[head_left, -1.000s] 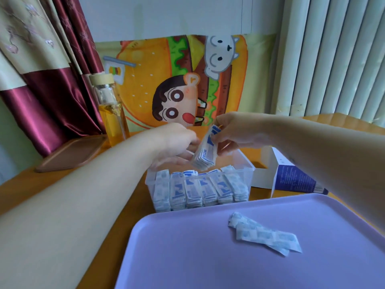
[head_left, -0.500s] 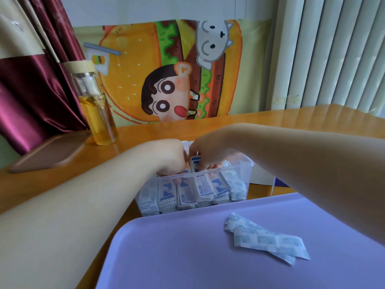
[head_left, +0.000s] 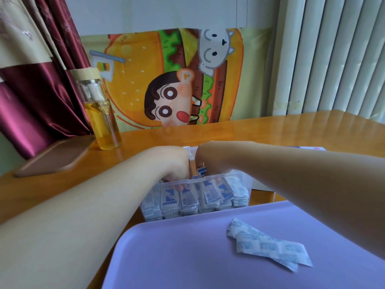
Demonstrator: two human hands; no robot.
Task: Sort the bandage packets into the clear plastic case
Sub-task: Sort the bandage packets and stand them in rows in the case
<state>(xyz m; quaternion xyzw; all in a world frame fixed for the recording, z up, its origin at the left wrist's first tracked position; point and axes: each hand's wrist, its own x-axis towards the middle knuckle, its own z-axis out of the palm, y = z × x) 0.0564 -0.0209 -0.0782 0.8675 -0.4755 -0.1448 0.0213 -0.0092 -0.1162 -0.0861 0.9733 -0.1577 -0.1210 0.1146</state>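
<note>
The clear plastic case [head_left: 218, 176] stands on the wooden table just behind the purple tray [head_left: 177, 257]. Rows of white-and-blue bandage packets [head_left: 210, 198] stand upright inside it. Both my hands reach down into the case from above. My right hand [head_left: 210, 161] pinches a small stack of packets [head_left: 201, 171], whose blue top shows between my hands. My left hand [head_left: 177, 165] has its fingers down among the standing packets, its fingertips showing through the front wall. A few loose packets [head_left: 268, 247] lie overlapping on the tray's right half.
A glass bottle of yellow liquid [head_left: 100, 113] stands at the back left, with a brown tray [head_left: 54, 157] beside it. A white-and-blue box [head_left: 308, 148] lies behind my right forearm. A cartoon poster and curtains back the table.
My right hand has lowered the stack of packets from above the case down into it. My left hand has sunk deeper among the packets. The camera has tilted and moved closer.
</note>
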